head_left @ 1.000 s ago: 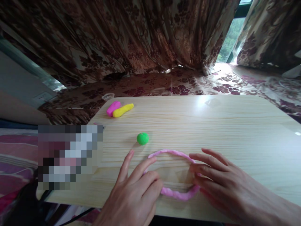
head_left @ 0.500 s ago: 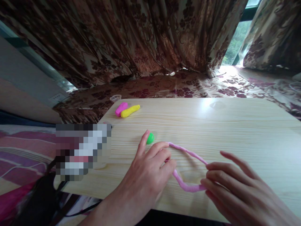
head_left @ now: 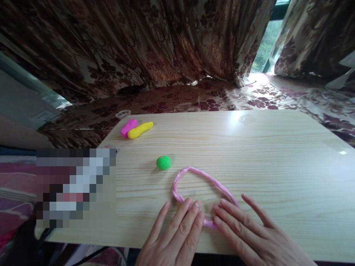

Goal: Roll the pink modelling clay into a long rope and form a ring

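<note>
A thin pink clay rope lies bent into a loop on the light wooden table. My left hand and my right hand lie flat at the near edge, fingertips meeting on the near part of the loop. The fingers hide that stretch of rope. Neither hand grips anything. A small green clay ball sits just left of the loop's far end.
A short magenta clay piece and a yellow clay piece lie side by side at the table's far left corner. A pixelated patch covers the left edge. Patterned brown curtains hang behind, with cloth spread beyond the table.
The left hand drew back from near the green ball to the near edge. The right hand shifted left. The rope went from an open bend to a closed loop.
</note>
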### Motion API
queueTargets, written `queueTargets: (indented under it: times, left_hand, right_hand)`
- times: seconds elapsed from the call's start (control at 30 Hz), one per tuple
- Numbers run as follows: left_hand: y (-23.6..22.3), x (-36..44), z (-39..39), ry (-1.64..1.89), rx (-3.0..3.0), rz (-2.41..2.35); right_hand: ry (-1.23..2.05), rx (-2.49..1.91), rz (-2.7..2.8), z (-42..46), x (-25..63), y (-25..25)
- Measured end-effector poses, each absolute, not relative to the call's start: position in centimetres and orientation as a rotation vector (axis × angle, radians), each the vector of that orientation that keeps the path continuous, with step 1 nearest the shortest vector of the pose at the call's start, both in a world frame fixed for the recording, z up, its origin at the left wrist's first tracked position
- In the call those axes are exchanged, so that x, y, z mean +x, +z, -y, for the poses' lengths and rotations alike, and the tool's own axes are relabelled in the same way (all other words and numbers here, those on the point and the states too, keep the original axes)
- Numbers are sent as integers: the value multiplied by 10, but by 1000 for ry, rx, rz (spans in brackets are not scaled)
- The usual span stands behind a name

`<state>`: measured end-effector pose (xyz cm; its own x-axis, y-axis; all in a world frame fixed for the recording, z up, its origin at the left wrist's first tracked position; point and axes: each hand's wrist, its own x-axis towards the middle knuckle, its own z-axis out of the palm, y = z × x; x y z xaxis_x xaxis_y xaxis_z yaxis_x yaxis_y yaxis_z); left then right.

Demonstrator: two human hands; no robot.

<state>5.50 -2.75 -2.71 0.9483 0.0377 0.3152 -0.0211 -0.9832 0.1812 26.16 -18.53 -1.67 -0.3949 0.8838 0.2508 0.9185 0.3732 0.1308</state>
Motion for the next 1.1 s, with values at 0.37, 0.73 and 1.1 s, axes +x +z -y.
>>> queueTargets:
  times: [0.37,0.73,1.1]
  left_hand:
    - [-20,52,38,469,3259,-53]
    - [-17,57,35,539,3157,-123]
    - [1,80,25,570,2918,-30]
  right_hand:
    - [-446,-1654,2528,182,259,-16]
    - [-202,-1705,2464,169,274,4]
    - [-112,-1647,2502,129,314,30]
